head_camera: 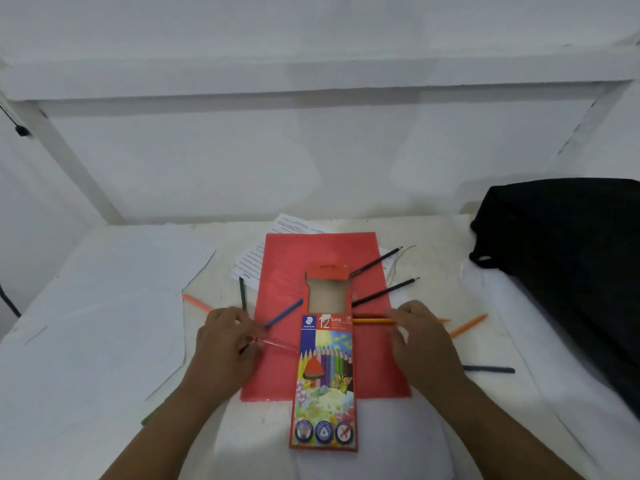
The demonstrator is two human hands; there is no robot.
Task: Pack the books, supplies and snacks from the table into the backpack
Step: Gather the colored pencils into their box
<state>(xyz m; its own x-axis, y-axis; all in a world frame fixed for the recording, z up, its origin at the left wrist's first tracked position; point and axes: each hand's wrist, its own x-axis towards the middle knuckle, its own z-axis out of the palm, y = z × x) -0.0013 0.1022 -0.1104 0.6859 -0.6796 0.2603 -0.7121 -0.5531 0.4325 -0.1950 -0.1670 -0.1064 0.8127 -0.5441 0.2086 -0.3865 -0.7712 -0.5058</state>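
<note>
An open coloured-pencil box (325, 375) lies on a red folder (287, 258) in the middle of the table, its flap raised at the far end. Loose pencils are scattered around it. My left hand (225, 344) pinches a red pencil (277, 344) just left of the box, beside a blue pencil (284, 313). To the right of the box my right hand (420, 336) curls its fingers round a yellow-orange pencil (372, 320). The black backpack (568, 265) stands at the far right of the table.
Printed sheets (256, 258) stick out under the folder. White paper (114, 306) covers the left side. Two dark pencils (384, 292) lie right of the flap, an orange pencil (467, 325) and a dark blue pencil (488, 368) farther right. A white wall frame stands behind.
</note>
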